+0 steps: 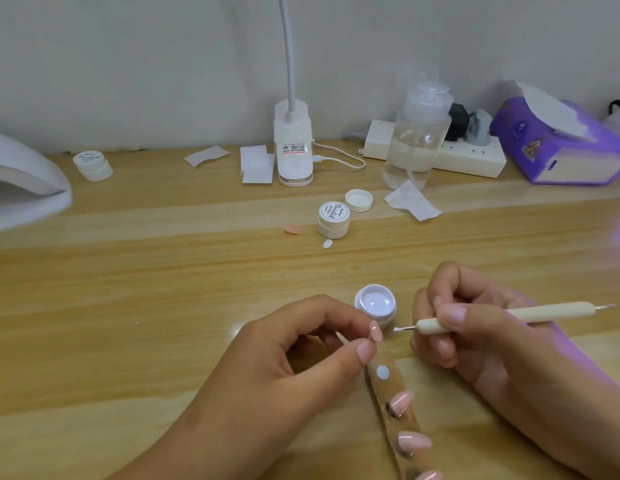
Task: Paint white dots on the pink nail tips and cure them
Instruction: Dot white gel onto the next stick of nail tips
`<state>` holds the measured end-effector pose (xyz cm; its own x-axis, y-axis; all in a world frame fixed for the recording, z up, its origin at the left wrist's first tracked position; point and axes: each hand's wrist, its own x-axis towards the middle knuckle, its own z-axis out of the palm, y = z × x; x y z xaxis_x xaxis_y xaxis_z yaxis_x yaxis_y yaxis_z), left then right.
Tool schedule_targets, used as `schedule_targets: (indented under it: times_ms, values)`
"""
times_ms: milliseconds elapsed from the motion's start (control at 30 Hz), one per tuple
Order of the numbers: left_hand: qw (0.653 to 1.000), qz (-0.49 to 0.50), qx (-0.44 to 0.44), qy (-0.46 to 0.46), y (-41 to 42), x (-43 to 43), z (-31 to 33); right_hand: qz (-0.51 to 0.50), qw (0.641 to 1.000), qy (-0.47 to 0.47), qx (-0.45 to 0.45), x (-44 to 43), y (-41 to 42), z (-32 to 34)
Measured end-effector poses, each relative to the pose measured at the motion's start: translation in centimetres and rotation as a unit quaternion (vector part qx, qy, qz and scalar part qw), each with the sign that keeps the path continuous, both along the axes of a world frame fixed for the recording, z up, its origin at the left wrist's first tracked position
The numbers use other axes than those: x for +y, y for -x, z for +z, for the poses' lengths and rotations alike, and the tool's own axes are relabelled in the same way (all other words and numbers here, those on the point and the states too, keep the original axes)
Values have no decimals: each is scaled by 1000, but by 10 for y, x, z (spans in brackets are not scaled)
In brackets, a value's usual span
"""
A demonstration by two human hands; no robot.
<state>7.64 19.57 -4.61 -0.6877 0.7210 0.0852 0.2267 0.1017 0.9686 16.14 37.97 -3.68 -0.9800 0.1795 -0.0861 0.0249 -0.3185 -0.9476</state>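
The left hand [301, 358] pinches a pink nail tip [376, 332] between thumb and forefinger, just above the near middle of the table [128, 306]. The right hand [475, 334] grips a dotting tool [509, 315] like a pen. The tool's metal point carries a white blob and sits just right of the held tip, not touching it.

An open jar [375, 304] of white gel stands right behind the held tip, between the two hands. Below the left thumb, a clear strip [393, 386] lies on the table and runs toward the camera. It bears a white pad [382, 372] at its far end, then three more pink tips [400, 401] in a row. Whether any of them has dots cannot be told.

Farther back stand a closed jar [333, 220], with a loose lid [359, 200] just beside it and a stray pink tip [292, 229] to its left. The curing lamp [24, 178] sits at the far left edge, with another jar [93, 165] near it. Along the wall are wipes [256, 164], a clip light [294, 147], a pump bottle [416, 140], a power strip [468, 157] and a purple box [558, 143].
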Motion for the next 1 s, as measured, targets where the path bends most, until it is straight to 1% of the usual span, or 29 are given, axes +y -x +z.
schedule_targets:
  times_ms: [100,200,233,300,367,500,633,767,867,933,1000]
  values:
    - [1000,5,-2,2,-2,1,0,4,1000,17,11,1,0,-2]
    - [999,11,-15,-46,-7,7,-1,26,998,50,26,4,2,-6]
    - [997,7,-29,-68,-9,10,-2,33,997,64,34,6,3,-7]
    - [991,-11,-90,-98,-12,15,-3,35,995,82,43,8,5,-8]
    - [987,-17,-132,-89,-9,16,-5,34,994,89,46,9,5,-9]
    - [982,-22,-169,-83,-2,14,-4,17,996,73,48,6,3,-9]
    - [984,-10,-160,-74,-4,13,-6,-25,998,34,38,2,3,-6]
    - [985,-3,-154,-80,-4,14,-5,-28,999,15,29,1,2,-6]
    - [987,-1,-136,-85,-4,15,-3,-25,999,15,29,0,2,-7]
    - [988,5,-131,-86,-5,15,-3,-39,998,26,37,0,2,-6]
    - [987,8,-132,-88,-5,15,-2,-51,998,18,44,-1,1,-6]
